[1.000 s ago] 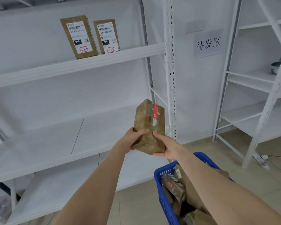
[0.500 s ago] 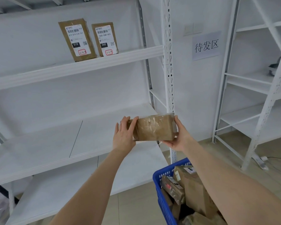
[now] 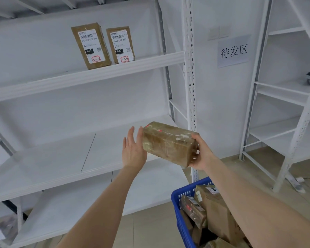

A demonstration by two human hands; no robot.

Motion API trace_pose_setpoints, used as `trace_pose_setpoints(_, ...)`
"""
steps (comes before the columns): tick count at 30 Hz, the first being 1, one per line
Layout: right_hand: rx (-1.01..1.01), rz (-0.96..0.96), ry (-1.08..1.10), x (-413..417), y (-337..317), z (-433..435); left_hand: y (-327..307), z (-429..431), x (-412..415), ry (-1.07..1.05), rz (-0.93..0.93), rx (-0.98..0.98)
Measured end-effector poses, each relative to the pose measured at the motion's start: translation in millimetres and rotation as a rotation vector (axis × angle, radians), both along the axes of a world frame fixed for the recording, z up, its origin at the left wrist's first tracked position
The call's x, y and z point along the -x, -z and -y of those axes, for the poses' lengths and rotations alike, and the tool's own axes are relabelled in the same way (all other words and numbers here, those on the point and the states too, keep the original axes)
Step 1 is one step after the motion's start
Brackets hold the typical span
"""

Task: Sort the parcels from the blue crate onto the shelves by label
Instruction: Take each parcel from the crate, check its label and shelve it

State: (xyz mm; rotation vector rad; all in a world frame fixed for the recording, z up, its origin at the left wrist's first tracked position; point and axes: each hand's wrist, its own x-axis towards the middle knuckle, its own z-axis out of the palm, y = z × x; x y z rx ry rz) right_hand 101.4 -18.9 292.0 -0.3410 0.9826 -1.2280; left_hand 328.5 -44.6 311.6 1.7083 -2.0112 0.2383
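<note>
One hand only, my right hand (image 3: 200, 154), pinches the end of the parcel (image 3: 168, 144) above the blue crate (image 3: 176, 208), my left hand (image 3: 132, 149) spread flat beside it, so it might slip and drop.

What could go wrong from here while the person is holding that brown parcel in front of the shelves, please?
1. The brown parcel is gripped at one end only by the right hand; the left hand is open-fingered against the other end, so it might slip.
2. No label shows on its visible faces, so it could be shelved wrongly.
3. The two labelled parcels stand near the top shelf edge and could be knocked.
</note>
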Motion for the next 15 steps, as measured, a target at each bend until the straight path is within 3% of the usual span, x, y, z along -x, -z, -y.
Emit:
trace_pose_setpoints(5, 0.077, -0.06, 0.005, -3.5, 2.6, 1.4, -15.2, 3.4, 3.9, -0.121, -0.853, -0.317)
trace_pose_setpoints(7, 0.152, -0.249, -0.011, -10.3, 1.6, 4.3, -16.3, 5.1, 6.0, -0.182, -1.1, -0.505)
trace_pose_setpoints(10, 0.241, -0.599, -0.09, -22.7, -2.5, 3.0, -14.8, -1.3, 11.6, -0.165, -1.337, -0.714)
trace_pose_setpoints(15, 0.33, -0.754, -0.2, -33.7, -3.5, -0.6, -9.2, -8.1, 18.6, -0.195, -1.432, -0.76)
